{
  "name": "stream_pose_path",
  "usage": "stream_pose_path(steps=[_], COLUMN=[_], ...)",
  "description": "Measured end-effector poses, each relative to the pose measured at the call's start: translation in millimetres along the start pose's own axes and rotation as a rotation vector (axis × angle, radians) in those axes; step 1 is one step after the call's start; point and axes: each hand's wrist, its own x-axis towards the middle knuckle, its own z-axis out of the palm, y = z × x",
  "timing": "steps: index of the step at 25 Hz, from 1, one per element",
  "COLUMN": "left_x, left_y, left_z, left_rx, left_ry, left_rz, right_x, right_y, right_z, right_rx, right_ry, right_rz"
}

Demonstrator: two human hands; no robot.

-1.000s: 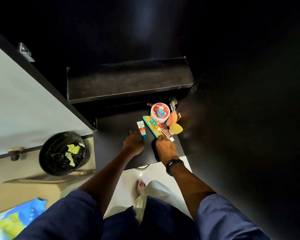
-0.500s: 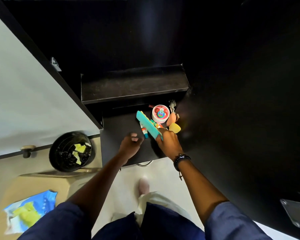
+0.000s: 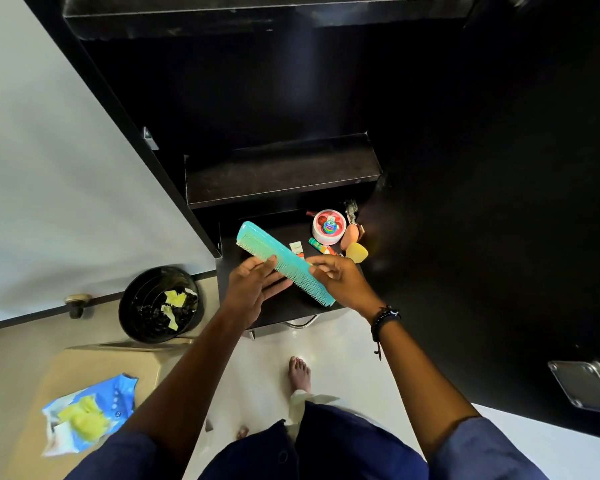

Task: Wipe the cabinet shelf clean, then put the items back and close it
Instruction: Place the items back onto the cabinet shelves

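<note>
A long turquoise comb (image 3: 278,258) is held up over the low black shelf (image 3: 284,308). My right hand (image 3: 343,280) grips its near end, and my left hand (image 3: 252,289) touches its middle from below with fingers spread. On the shelf behind lie a round white-and-pink jar (image 3: 329,226), a small white tube (image 3: 297,248), a green-capped stick (image 3: 317,244), a peach sponge (image 3: 350,233) and a yellow sponge (image 3: 355,252). The black shelf above (image 3: 278,176) is bare and dusty.
The open white cabinet door (image 3: 49,168) stands at the left, and a black door (image 3: 499,237) with a metal plate at the right. A black bin (image 3: 158,303) with yellow scraps sits on the floor. A blue wipe pack (image 3: 87,412) lies on a beige surface. My bare foot (image 3: 298,374) is below.
My right hand picked the turquoise comb off the low shelf and lifted it toward me. My left hand rose from the shelf and came to the comb's middle.
</note>
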Motion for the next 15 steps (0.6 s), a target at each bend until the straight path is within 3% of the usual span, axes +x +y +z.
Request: stream_pose_path(steps=[3, 8, 15], left_x=[-11, -37, -89], left_y=[8, 17, 55], left_z=[7, 14, 18], left_rx=[-0.092, -0.152, -0.175], left_ry=[0.075, 0.134, 0.221], left_rz=[0.047, 0.141, 0.426], right_x=[-10, -29, -50], right_y=[1, -18, -76], right_z=[-6, -9, -26], right_rx=[0.129, 0.485, 0.612], right_ry=[0.143, 0.192, 0.351], right_rz=[0.007, 0.074, -0.005])
